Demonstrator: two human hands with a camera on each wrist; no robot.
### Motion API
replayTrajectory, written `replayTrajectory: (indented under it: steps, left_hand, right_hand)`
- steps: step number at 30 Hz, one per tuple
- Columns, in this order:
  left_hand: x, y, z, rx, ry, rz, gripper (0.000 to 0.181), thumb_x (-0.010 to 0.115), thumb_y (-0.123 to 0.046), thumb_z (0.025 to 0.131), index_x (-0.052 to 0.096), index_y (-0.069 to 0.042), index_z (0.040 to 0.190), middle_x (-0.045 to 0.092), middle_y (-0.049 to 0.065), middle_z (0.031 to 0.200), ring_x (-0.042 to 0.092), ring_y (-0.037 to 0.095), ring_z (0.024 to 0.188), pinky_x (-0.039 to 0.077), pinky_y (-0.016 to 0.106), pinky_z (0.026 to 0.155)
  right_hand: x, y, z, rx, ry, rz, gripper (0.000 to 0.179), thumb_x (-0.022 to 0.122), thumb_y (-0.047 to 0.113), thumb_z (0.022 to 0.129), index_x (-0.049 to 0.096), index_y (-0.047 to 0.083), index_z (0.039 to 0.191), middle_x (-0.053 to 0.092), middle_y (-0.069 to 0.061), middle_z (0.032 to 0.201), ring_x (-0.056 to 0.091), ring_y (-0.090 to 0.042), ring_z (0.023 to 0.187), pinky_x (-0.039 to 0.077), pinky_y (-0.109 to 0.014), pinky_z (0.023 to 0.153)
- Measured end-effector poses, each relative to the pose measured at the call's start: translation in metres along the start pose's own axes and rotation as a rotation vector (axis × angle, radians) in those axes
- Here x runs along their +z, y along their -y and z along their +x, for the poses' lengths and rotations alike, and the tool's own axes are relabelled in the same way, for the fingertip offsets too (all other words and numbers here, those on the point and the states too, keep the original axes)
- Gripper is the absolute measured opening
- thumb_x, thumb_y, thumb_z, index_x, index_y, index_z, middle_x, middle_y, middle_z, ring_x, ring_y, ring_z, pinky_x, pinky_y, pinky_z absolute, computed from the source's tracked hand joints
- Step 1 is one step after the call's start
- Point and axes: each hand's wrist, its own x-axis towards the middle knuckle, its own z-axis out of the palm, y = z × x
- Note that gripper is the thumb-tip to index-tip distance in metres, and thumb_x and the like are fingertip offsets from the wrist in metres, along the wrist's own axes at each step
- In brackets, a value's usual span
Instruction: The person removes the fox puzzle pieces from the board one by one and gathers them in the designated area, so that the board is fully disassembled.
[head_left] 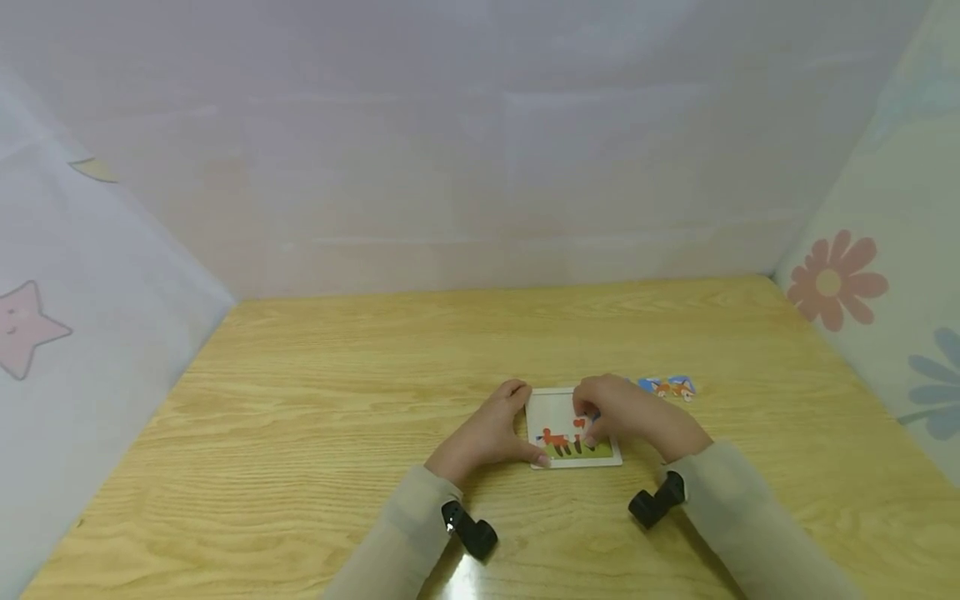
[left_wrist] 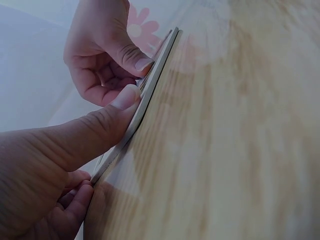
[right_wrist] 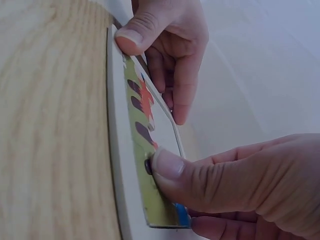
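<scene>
A flat puzzle board (head_left: 576,463) with a white rim lies on the wooden table. Picture pieces with green ground and an orange, dark-legged animal (right_wrist: 145,100) fill its near part; pale backing shows beyond them. My left hand (head_left: 491,429) grips the board's left side, thumb on the near rim and fingers along the outer edge. With thumb and curled fingers, my right hand (head_left: 622,408) pinches a puzzle piece (right_wrist: 155,200) at the right of the board, green with a bit of blue. The right fingers hide part of that piece.
Loose puzzle pieces (head_left: 667,387) with blue ground and orange fox faces lie just beyond the right hand. The wooden table (head_left: 337,375) reaches back to a pale cloth wall (head_left: 450,192). Cloth with printed flowers (head_left: 836,282) hangs at the right.
</scene>
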Motion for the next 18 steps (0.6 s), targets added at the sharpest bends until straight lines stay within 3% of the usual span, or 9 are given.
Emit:
replayTrajectory:
  steps: [10,18]
  left_hand:
    - [-0.002,0.003,-0.002,0.004,-0.010,0.012,0.107,0.084,-0.041,0.062,0.028,-0.002,0.145,0.026,0.011,0.148,0.027,0.027,0.135,0.028,0.040,0.109]
    - [-0.003,0.005,-0.004,-0.002,-0.004,0.010,0.108,0.084,-0.041,0.062,0.027,-0.002,0.145,0.025,0.010,0.149,0.026,0.026,0.136,0.028,0.040,0.109]
  right_hand:
    - [-0.004,0.004,0.017,0.090,0.104,-0.002,0.031,0.082,0.013,0.067,0.052,0.010,0.074,0.046,0.001,0.070,0.041,-0.014,0.065,0.033,-0.026,0.058]
    - [-0.004,0.009,0.020,0.124,0.125,-0.026,0.032,0.083,0.014,0.067,0.052,0.010,0.074,0.045,0.001,0.069,0.041,-0.014,0.063,0.032,-0.026,0.057]
